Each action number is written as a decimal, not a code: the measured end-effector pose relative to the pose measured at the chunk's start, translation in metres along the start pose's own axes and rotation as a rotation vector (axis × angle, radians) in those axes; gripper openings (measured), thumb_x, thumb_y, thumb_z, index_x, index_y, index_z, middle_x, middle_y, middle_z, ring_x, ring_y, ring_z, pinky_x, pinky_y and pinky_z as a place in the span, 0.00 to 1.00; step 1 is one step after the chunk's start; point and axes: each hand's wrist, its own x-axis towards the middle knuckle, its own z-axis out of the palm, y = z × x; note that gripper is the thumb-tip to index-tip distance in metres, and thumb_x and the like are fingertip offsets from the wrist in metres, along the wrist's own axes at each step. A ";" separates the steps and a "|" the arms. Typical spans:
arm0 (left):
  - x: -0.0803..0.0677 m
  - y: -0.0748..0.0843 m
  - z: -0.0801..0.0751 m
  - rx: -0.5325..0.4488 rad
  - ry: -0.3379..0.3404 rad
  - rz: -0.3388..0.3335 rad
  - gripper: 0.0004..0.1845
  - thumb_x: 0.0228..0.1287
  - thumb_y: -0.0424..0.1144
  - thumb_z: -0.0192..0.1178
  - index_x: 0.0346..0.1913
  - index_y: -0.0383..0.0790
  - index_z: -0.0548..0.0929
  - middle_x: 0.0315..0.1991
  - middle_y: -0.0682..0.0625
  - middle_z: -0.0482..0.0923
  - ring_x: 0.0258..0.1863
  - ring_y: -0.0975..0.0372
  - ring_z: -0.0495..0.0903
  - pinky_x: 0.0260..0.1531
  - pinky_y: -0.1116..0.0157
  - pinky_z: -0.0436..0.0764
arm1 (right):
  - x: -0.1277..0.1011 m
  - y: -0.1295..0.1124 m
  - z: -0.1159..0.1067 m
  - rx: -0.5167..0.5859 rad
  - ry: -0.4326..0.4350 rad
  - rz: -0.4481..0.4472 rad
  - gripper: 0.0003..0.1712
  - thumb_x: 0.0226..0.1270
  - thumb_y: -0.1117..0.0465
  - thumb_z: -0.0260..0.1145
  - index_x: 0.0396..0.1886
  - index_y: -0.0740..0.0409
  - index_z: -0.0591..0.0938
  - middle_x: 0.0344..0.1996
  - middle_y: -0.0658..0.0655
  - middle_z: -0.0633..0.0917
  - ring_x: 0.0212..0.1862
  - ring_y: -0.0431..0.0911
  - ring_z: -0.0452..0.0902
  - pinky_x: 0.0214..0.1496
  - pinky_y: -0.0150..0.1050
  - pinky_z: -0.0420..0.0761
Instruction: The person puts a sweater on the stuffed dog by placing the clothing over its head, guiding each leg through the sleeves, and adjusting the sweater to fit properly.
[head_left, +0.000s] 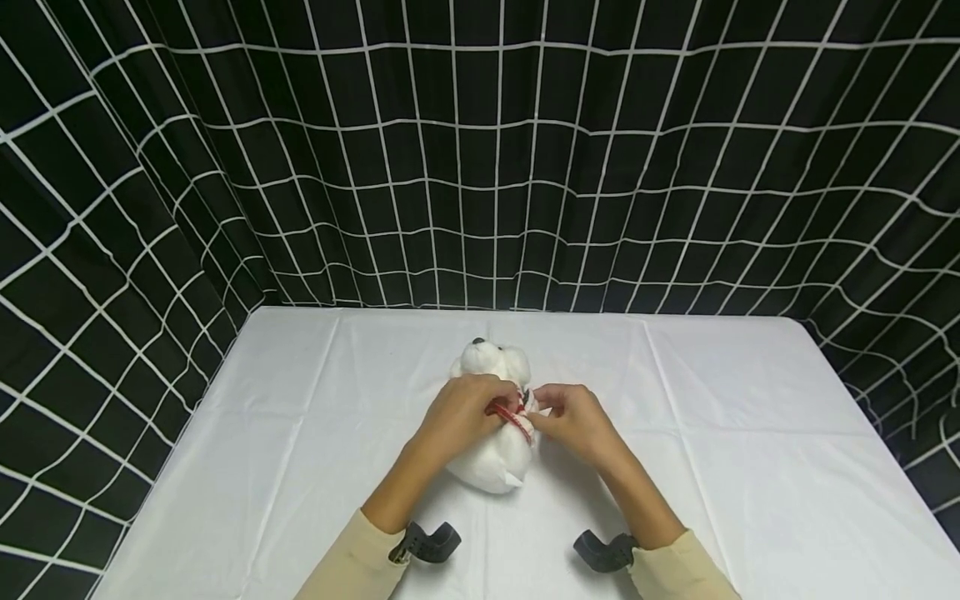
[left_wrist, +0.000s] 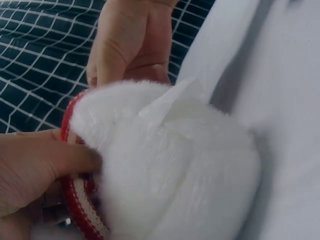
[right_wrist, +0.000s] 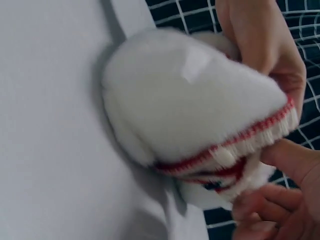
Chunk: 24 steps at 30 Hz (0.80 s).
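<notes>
A white plush bear [head_left: 491, 462] lies on the white-covered table, its dark nose toward the far edge. Around its middle is a small knitted sweater [right_wrist: 260, 132] with red and cream trim and a pale round button [right_wrist: 225, 157]. My left hand [head_left: 467, 410] grips the sweater's red edge on the bear's upper side. On the bear's right side, my right hand [head_left: 579, 422] pinches the knit between thumb and fingers. In the left wrist view, a white tag [left_wrist: 167, 102] sticks out of the fur. The bear's far side is partly hidden by my left hand.
A white cloth [head_left: 300, 433] with fold creases covers the table [head_left: 720, 400]. Black curtains with a white grid [head_left: 495, 158] hang behind it and at both sides. Dark curved mounts [head_left: 431, 543] are strapped to both wrists.
</notes>
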 end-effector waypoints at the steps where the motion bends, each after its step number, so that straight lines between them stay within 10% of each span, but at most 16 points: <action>1: 0.000 -0.001 -0.002 -0.024 -0.018 0.002 0.15 0.50 0.25 0.72 0.30 0.51 0.83 0.27 0.62 0.80 0.28 0.66 0.75 0.31 0.66 0.74 | 0.000 0.000 0.001 -0.004 0.011 0.015 0.10 0.59 0.71 0.70 0.41 0.69 0.86 0.30 0.56 0.87 0.27 0.40 0.74 0.26 0.30 0.72; 9: -0.006 -0.025 -0.030 -0.398 -0.165 0.033 0.04 0.69 0.36 0.66 0.43 0.44 0.88 0.36 0.57 0.85 0.34 0.67 0.79 0.40 0.68 0.79 | 0.000 -0.005 0.006 -0.026 0.032 0.105 0.09 0.63 0.66 0.68 0.43 0.62 0.81 0.36 0.57 0.84 0.37 0.46 0.78 0.36 0.36 0.76; 13: -0.010 -0.034 -0.043 -0.351 -0.078 -0.148 0.07 0.72 0.41 0.62 0.42 0.43 0.88 0.37 0.52 0.86 0.38 0.62 0.83 0.44 0.61 0.81 | -0.001 -0.008 0.005 -0.037 0.011 0.099 0.08 0.66 0.63 0.66 0.43 0.61 0.84 0.36 0.56 0.85 0.36 0.46 0.78 0.36 0.39 0.77; 17: -0.014 -0.041 -0.046 -0.342 -0.132 -0.341 0.11 0.72 0.48 0.61 0.44 0.45 0.87 0.37 0.50 0.86 0.35 0.61 0.82 0.37 0.61 0.80 | -0.002 -0.008 0.002 -0.078 -0.001 0.113 0.06 0.66 0.63 0.64 0.37 0.60 0.86 0.26 0.51 0.81 0.31 0.44 0.73 0.33 0.38 0.74; 24: -0.009 -0.043 -0.036 -0.439 -0.134 -0.408 0.15 0.67 0.53 0.64 0.44 0.45 0.87 0.35 0.47 0.84 0.27 0.61 0.77 0.28 0.64 0.75 | -0.003 -0.006 -0.008 0.090 -0.158 0.104 0.10 0.66 0.67 0.67 0.43 0.69 0.83 0.24 0.54 0.85 0.24 0.47 0.79 0.21 0.36 0.77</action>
